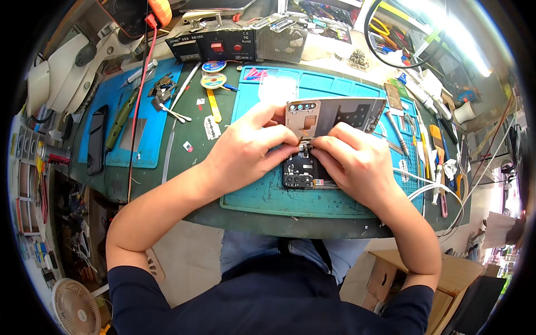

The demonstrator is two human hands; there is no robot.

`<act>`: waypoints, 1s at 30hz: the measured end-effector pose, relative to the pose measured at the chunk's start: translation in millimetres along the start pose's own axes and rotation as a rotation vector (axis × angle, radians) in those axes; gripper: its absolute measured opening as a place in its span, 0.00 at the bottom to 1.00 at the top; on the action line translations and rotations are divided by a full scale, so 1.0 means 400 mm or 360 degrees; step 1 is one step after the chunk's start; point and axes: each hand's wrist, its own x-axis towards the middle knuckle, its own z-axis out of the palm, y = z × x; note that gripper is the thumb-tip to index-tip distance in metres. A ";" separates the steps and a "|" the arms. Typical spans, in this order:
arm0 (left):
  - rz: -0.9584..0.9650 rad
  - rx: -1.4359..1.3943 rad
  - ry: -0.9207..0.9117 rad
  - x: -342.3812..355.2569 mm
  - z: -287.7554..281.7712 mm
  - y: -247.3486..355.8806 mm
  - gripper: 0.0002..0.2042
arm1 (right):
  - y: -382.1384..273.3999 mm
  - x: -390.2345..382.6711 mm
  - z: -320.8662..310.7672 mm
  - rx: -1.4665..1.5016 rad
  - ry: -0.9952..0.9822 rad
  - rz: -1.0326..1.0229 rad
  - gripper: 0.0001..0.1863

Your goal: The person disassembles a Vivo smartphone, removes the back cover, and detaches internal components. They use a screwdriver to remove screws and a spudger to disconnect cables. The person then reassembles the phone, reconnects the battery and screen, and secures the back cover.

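An opened phone [296, 170], its dark circuit board and camera lenses exposed, lies on the teal work mat [257, 201]. Its back cover [352, 111] stands raised behind it, with camera openings at top left. My left hand [251, 145] reaches in from the left, fingertips pinched at the join between cover and board, beside a small orange ribbon [303, 134]. Opposite it, my right hand [352, 159] is closed with thumb and index tips at the same join, over the board's upper part. What exactly both sets of fingertips grip is too small and hidden to tell.
A black power box [229, 44] stands behind. At left are a second mat [148, 151], a dark phone [96, 139], a green pen-like tool [120, 117] and solder spools [214, 80]. Several screwdrivers [399, 134] and white cables [424, 187] lie at right. A fan [76, 301] is low left.
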 end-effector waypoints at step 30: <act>-0.0070 -0.0023 -0.0190 0.021 -0.014 -0.006 0.10 | 0.014 -0.025 0.001 0.0060 -0.0018 0.0076 0.15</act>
